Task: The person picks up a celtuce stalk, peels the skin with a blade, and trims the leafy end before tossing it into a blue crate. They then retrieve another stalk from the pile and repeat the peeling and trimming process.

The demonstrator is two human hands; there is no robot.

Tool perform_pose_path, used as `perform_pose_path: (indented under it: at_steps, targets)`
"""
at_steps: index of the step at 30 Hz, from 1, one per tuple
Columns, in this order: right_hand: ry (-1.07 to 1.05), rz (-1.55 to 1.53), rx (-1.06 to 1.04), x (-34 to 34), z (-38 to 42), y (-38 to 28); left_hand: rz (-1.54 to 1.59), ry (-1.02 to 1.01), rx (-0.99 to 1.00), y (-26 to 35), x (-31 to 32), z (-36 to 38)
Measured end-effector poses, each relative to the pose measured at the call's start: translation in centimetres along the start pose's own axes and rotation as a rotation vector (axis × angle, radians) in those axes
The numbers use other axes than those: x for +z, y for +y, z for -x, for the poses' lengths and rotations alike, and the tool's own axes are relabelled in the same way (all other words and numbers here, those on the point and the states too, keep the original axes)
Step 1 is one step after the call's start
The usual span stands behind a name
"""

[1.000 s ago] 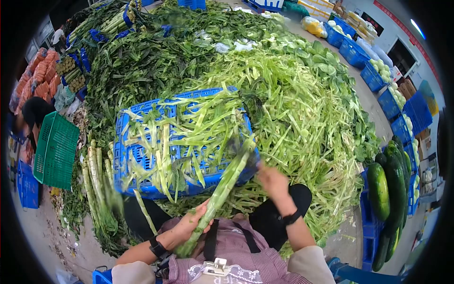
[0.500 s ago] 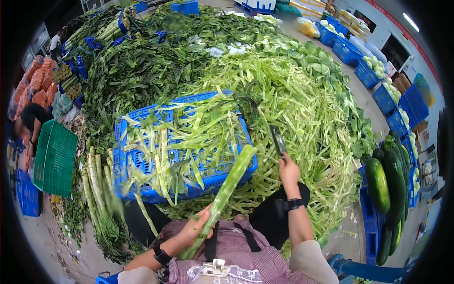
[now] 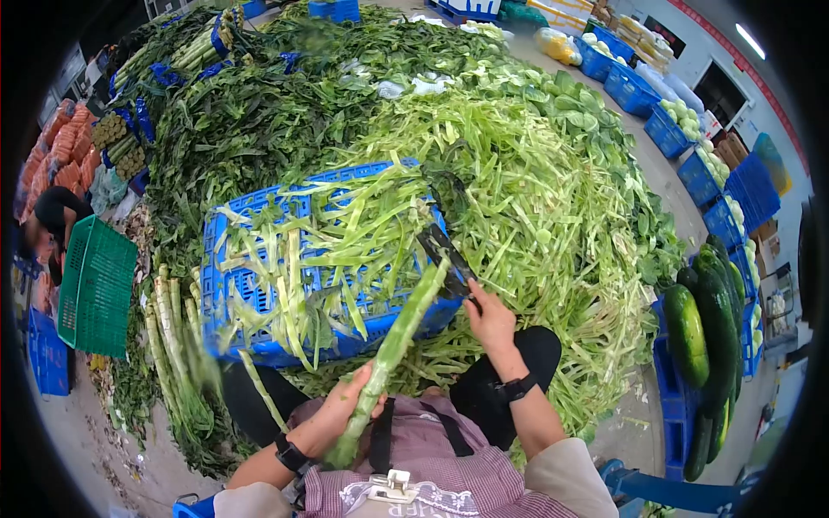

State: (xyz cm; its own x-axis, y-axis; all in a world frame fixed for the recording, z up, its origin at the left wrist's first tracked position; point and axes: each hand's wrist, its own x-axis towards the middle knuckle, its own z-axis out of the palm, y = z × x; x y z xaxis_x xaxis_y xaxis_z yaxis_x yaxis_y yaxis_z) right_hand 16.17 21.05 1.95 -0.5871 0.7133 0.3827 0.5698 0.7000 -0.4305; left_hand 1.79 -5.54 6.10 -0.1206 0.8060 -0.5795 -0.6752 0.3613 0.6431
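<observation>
My left hand (image 3: 350, 404) is wrapped around the lower part of a thick, pale green celtuce stem (image 3: 399, 338), which slants up and away from my lap. My right hand (image 3: 494, 324) grips the handle of a dark-bladed knife (image 3: 446, 259). The blade lies at the stem's upper end; whether it touches the stem is hard to tell. Just beyond the stem is a blue plastic crate (image 3: 268, 352), its slotted top strewn with long green peel strips (image 3: 380, 220).
A large heap of peelings (image 3: 553, 285) spreads right, with dark leaves (image 3: 259, 121) behind. Unpeeled stalks (image 3: 168, 328) stand left near a green basket (image 3: 97, 285), where another person (image 3: 59, 211) bends. Dark green winter melons (image 3: 717, 319) lie at right by a blue metal bar (image 3: 673, 492).
My right hand has moved left with the knife, bringing the blade to the stem's upper end. The stem and my left hand have shifted slightly left.
</observation>
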Motion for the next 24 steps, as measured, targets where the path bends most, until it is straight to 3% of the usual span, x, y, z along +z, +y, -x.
perform_pose_path:
  at_steps: [1, 4, 6, 7, 8, 9, 10, 12, 14, 16, 18, 19, 21, 22, 23, 24]
  targets:
    - [-0.009, 0.004, 0.018, 0.0, 0.6, -0.9, 0.008, 0.012, -0.023, -0.1, -0.1, 0.1]
    - [-0.215, -0.07, -0.319, -1.8, 3.4, -5.5, -0.004, 0.032, -0.041, -0.2, -0.5, -0.1]
    - [-0.253, 0.107, -0.259, -1.3, 2.4, -4.8, -0.04, 0.047, -0.035, -0.6, -0.7, 0.3]
    - [-0.355, 0.161, 0.013, -1.0, 0.1, -2.8, -0.042, 0.046, -0.035, -0.6, -0.8, 0.5]
    - [-0.009, -0.063, 0.074, 0.2, -0.9, 1.5, -0.093, 0.017, -0.013, -0.6, -0.8, 0.8]
    - [-0.134, 0.091, 0.304, 0.1, -2.1, 4.2, -0.143, -0.011, 0.014, -0.6, -0.9, 1.1]
    - [-0.065, 0.137, 0.396, 0.0, -2.2, 6.6, -0.141, -0.007, 0.022, -0.9, -1.0, 1.4]
    - [-0.043, 0.02, 0.411, -1.7, -1.4, 5.1, -0.062, -0.047, 0.031, -1.1, -0.8, 1.1]
    - [-0.003, -0.112, 0.115, -2.4, 1.2, 1.0, -0.004, -0.034, 0.009, -1.2, -0.7, 0.7]
    - [-0.183, -0.026, -0.182, -2.7, 4.3, -3.1, 0.082, -0.013, -0.014, -0.3, -0.8, 0.1]
    - [-0.317, -0.147, -0.565, -3.1, 6.0, -5.6, 0.137, 0.013, -0.047, -0.1, -1.0, 0.0]
    - [-0.312, -0.149, -0.566, -3.0, 4.8, -5.9, 0.151, -0.025, -0.082, -0.5, -1.7, -0.1]
    - [-0.597, 0.359, -0.145, -2.9, 1.7, -6.2, 0.148, -0.047, -0.114, -0.2, -1.4, 0.6]
    - [-0.2, 0.219, -0.199, -0.9, 1.4, -0.7, 0.147, -0.051, -0.114, 0.0, -1.2, 0.9]
    - [0.072, 0.011, -0.062, 0.3, -0.2, 2.9, 0.137, -0.06, -0.102, 0.0, -1.0, 1.1]
    - [0.001, 0.173, 0.189, 1.0, -0.8, 6.3, 0.125, -0.07, -0.089, 0.1, -0.9, 1.2]
